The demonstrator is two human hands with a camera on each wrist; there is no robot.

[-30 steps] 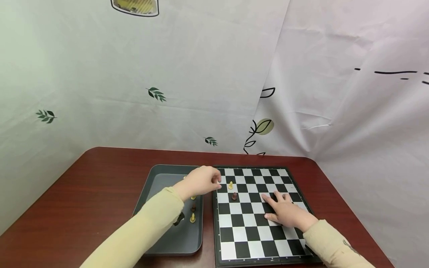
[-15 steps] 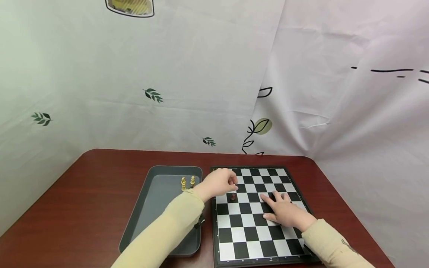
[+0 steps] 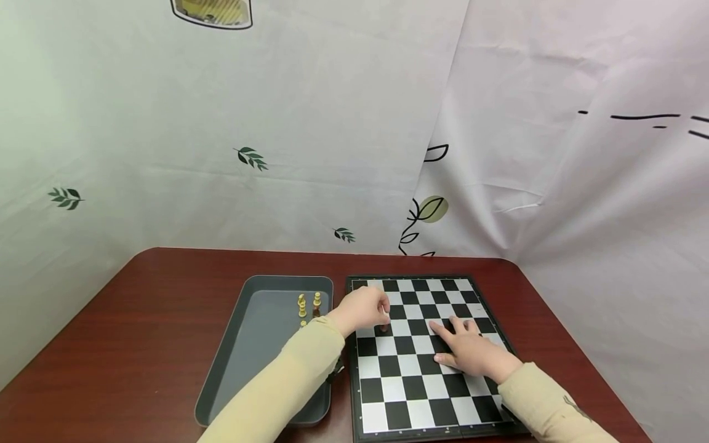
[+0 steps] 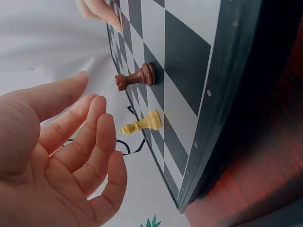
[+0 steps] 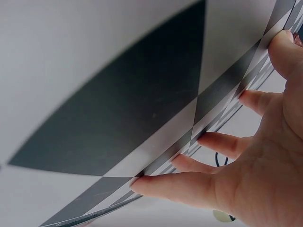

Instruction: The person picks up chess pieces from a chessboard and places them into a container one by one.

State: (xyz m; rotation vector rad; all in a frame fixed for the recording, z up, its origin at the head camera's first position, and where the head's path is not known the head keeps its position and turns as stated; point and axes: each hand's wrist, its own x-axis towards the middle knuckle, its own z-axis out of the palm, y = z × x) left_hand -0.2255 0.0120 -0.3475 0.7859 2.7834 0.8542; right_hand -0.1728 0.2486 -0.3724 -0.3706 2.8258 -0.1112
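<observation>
My left hand (image 3: pixel 362 307) hovers over the far left part of the chessboard (image 3: pixel 410 363), holding nothing. In the left wrist view its fingers bend loosely, with the thumb apart from them. Just past the fingertips a brown rook (image 4: pixel 137 77) stands upright on the board, and a yellow bishop (image 4: pixel 144 123) stands on a square close by. From the head, the hand hides the bishop and covers most of the rook (image 3: pixel 384 327). My right hand (image 3: pixel 471 349) rests on the right side of the board, fingers spread and fingertips touching the squares (image 5: pixel 165 184).
Left of the board lies a grey tray (image 3: pixel 252 344) with several yellow chess pieces (image 3: pixel 301 306) and a brown one (image 3: pixel 316 311) near its far right corner. My left forearm crosses over the tray. A white printed cloth (image 3: pixel 310 123) hangs behind the brown table (image 3: pixel 149 332).
My left hand has moved right from the tray's edge over the board, then slightly nearer, around the rook's place. More pieces in the tray show now. My right hand has stayed in place.
</observation>
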